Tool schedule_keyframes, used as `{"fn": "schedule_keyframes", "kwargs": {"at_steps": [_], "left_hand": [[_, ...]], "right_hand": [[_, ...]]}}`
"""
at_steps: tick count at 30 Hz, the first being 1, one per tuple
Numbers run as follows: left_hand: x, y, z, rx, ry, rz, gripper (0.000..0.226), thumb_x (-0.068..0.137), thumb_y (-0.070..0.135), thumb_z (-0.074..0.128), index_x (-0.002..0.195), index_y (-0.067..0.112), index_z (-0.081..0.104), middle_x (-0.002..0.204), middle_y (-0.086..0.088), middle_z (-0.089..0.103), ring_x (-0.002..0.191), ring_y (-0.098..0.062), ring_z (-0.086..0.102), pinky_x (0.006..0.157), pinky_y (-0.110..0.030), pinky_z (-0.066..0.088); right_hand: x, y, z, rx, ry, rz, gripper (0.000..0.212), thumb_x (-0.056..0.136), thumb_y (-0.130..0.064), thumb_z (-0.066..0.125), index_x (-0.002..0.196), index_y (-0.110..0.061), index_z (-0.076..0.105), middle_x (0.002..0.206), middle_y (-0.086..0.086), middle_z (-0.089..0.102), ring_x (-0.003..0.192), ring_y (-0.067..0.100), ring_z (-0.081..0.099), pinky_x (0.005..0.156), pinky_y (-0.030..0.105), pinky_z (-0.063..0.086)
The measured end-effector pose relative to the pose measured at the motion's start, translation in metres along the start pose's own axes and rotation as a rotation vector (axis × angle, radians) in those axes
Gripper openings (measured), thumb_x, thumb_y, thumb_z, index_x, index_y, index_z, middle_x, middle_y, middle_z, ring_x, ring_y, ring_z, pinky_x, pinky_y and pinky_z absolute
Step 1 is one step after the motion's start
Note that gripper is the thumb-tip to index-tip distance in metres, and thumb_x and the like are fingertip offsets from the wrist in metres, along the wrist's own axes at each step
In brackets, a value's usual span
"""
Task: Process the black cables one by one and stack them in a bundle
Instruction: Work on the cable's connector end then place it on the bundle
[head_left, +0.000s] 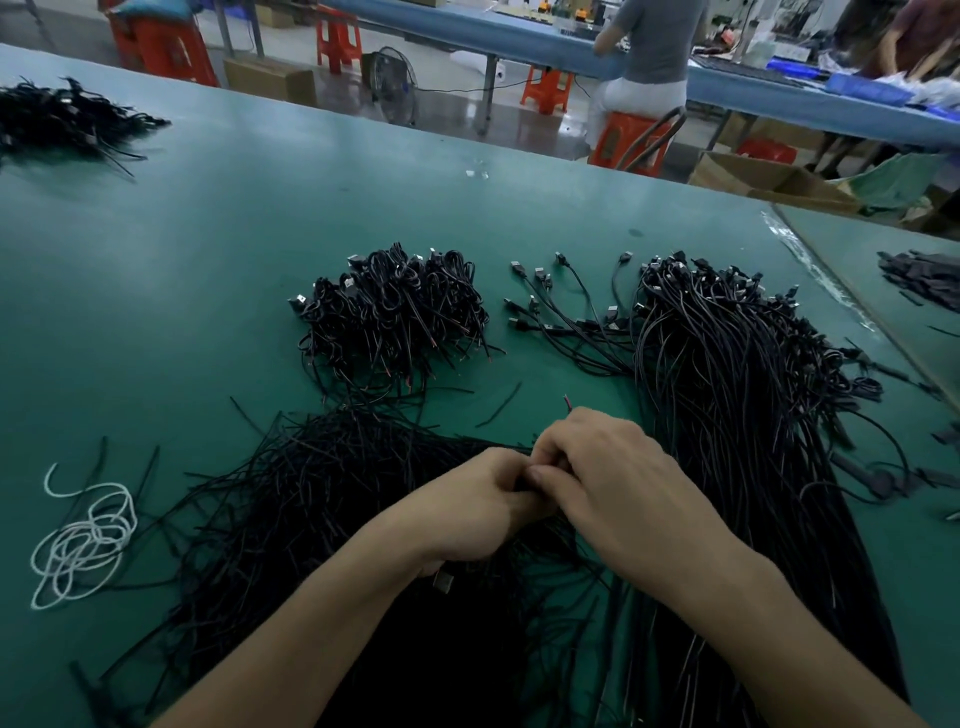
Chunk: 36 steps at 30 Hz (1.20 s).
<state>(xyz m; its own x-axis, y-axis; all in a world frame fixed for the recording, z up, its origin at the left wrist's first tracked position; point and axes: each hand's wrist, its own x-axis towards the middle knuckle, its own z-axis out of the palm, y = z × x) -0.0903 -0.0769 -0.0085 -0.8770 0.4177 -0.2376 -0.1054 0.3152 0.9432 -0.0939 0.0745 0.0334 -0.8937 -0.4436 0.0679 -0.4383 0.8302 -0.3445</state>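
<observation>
Head: green worktable (218, 249), black cables (727, 389), stools (340, 39)

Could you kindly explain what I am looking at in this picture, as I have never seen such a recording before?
There is no machine: a person wears a camera on the head, looking down at their own hands. The left hand and right hand meet and pinch one black cable. On the green table lie a bundle of folded cables, long straight cables, loose black strands and a white cord.
</observation>
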Motion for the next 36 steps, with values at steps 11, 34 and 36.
{"fn": "schedule_keyframes", "kwargs": {"at_steps": [11, 34, 36], "left_hand": [[0.005, 0.008, 0.001, -0.607, 0.072, 0.159, 0.015, 0.098, 0.014, 0.056, 0.11, 0.012, 0.066, 0.08, 0.002, 0.056, 0.068, -0.007, 0.052, 0.059, -0.021, 0.046], [0.006, 0.01, 0.0, -0.707, 0.429, 0.249, 0.032, 0.101, 0.02, 0.041, 0.109, 0.022, 0.071, 0.101, -0.013, 0.076, 0.096, -0.023, 0.072, 0.087, -0.04, 0.056], [0.004, 0.013, -0.005, -0.771, 0.408, 0.255, 0.024, 0.101, 0.031, 0.047, 0.107, 0.019, 0.066, 0.095, -0.012, 0.076, 0.087, -0.019, 0.072, 0.07, -0.03, 0.056]], "right_hand": [[0.002, 0.005, 0.001, 0.216, 0.424, -0.05, 0.008, 0.094, -0.021, 0.06, 0.085, -0.021, 0.061, 0.089, -0.013, 0.054, 0.084, 0.004, 0.054, 0.072, 0.017, 0.045], [0.0, -0.004, 0.036, 1.096, 0.308, 0.229, 0.021, 0.098, -0.016, 0.058, 0.081, -0.012, 0.069, 0.065, -0.012, 0.064, 0.061, -0.002, 0.056, 0.06, 0.009, 0.045], [-0.003, -0.001, 0.033, 1.101, 0.219, 0.237, 0.02, 0.096, -0.021, 0.059, 0.081, -0.011, 0.069, 0.063, -0.008, 0.057, 0.059, 0.003, 0.048, 0.056, 0.013, 0.042]]}}
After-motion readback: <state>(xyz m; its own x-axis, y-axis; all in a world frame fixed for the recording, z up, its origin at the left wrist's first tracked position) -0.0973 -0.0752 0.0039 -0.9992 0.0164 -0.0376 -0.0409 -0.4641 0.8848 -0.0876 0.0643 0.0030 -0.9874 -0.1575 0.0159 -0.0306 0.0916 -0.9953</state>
